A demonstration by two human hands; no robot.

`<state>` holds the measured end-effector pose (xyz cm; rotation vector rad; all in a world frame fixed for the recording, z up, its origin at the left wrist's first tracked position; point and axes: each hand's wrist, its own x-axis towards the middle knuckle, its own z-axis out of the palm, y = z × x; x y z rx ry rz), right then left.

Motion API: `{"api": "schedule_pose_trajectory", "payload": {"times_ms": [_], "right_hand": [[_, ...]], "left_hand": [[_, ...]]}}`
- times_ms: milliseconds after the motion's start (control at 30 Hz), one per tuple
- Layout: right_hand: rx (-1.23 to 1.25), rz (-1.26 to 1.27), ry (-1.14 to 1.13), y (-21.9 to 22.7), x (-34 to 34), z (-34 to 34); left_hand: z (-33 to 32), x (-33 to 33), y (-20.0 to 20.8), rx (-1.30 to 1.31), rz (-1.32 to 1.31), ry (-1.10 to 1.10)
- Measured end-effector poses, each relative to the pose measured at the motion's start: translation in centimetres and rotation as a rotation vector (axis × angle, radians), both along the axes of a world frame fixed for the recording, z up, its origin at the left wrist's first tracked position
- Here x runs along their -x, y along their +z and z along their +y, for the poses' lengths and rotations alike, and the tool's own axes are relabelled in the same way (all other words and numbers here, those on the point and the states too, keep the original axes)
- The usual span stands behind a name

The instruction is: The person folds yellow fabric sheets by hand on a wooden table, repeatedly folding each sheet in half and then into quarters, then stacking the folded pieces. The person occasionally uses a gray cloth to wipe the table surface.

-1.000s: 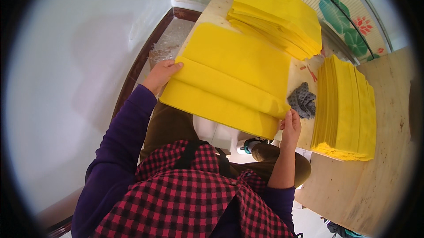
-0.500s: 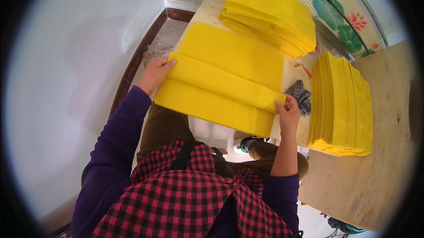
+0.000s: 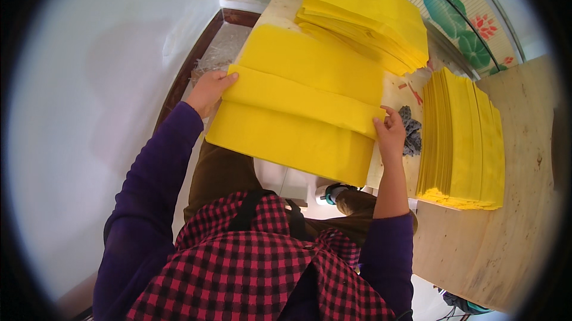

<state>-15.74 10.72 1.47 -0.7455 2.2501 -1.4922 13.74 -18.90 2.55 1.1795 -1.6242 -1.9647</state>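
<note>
My left hand (image 3: 213, 90) pinches the left end of a folded yellow fabric piece (image 3: 304, 102). At its other end, my right hand (image 3: 390, 132) grips the right edge between thumb and fingers. The piece stretches as a long band between both hands. It lies over a wide yellow sheet (image 3: 286, 140) with rounded corners, which shows on the near and far sides of the band. Whether that sheet is one layer or a pile, I cannot tell.
A thick pile of yellow fabric (image 3: 366, 14) rests at the far side of the wooden table (image 3: 471, 246). Another stack of folded yellow fabric (image 3: 462, 142) stands to the right. Near my right hand lies a crumpled grey cloth (image 3: 411, 130). A white wall (image 3: 107, 112) rises on the left.
Both hands have shifted the folded yellow piece slightly away from me, the right end more than the left. More of the sheet shows on the near side.
</note>
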Motion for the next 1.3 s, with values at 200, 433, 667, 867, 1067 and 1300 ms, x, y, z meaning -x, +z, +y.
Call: {"api": "schedule_pose_trajectory", "payload": {"times_ms": [200, 433, 667, 867, 1067, 1300], "right_hand": [[-0.005, -0.026, -0.066, -1.3, -0.2, -0.2], [0.076, -0.105, -0.071, -1.7, -0.1, 0.8], [0.125, -0.152, -0.081, -1.7, -0.6, 1.2], [0.129, -0.154, -0.107, -1.4, -1.0, 1.1], [-0.072, 0.595, -0.065, 1.3, -2.9, 0.6], [-0.122, 0.81, 0.346, 3.8, -7.6, -2.9]], "left_hand": [[-0.2, 0.2, 0.1, -0.072, -0.006, -0.017], [-1.0, -1.0, -1.2, -0.072, 0.054, -0.173], [-1.1, -0.9, -1.9, -0.058, 0.087, -0.185], [-0.9, -1.0, -1.2, -0.114, 0.126, -0.252], [-1.0, -1.2, -1.0, -0.098, 0.118, -0.295], [-1.0, -1.2, -1.0, -0.06, 0.116, -0.321]]}}
